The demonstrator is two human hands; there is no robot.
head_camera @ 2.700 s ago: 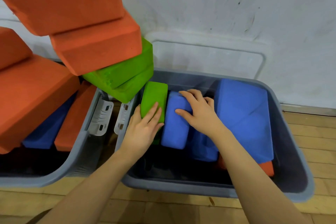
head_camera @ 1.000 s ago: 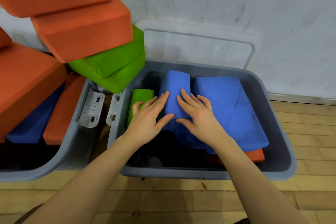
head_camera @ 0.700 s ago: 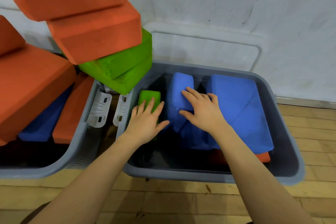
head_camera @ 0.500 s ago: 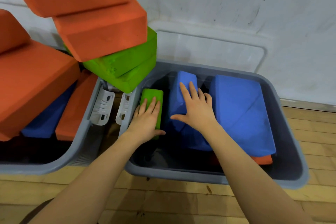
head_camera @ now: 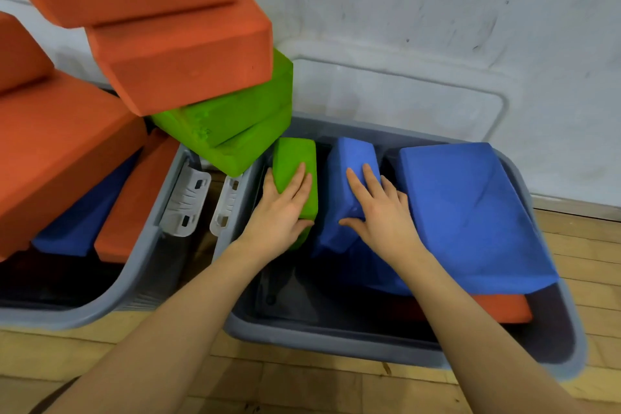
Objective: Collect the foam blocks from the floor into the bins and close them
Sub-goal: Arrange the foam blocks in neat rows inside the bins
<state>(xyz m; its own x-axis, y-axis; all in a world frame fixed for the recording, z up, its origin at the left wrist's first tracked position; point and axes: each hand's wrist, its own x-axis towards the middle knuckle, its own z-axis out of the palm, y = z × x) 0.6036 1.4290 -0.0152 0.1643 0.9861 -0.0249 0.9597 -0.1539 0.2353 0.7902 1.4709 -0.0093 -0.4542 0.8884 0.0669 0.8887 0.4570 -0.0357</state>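
Both hands reach into the right grey bin (head_camera: 336,344). My left hand (head_camera: 277,215) holds a small green foam block (head_camera: 295,156) standing by the bin's left wall, fingers on its top face and thumb round its near end. My right hand (head_camera: 383,212) rests flat, fingers straight, on a narrow blue foam block (head_camera: 351,158) leaning beside it. A large blue block (head_camera: 470,212) fills the bin's right side, over an orange block (head_camera: 504,307). The bin's near part shows bare bottom.
The left grey bin (head_camera: 67,319) overflows with orange blocks (head_camera: 181,54) and green blocks (head_camera: 235,131) that overhang the right bin's corner. White latches (head_camera: 184,202) sit between the bins. A grey lid (head_camera: 403,94) leans on the wall behind. Wooden floor lies in front.
My left hand moved from the blue block to the green block, which now stands higher and farther back. My right hand stayed on the narrow blue block, sliding slightly right.
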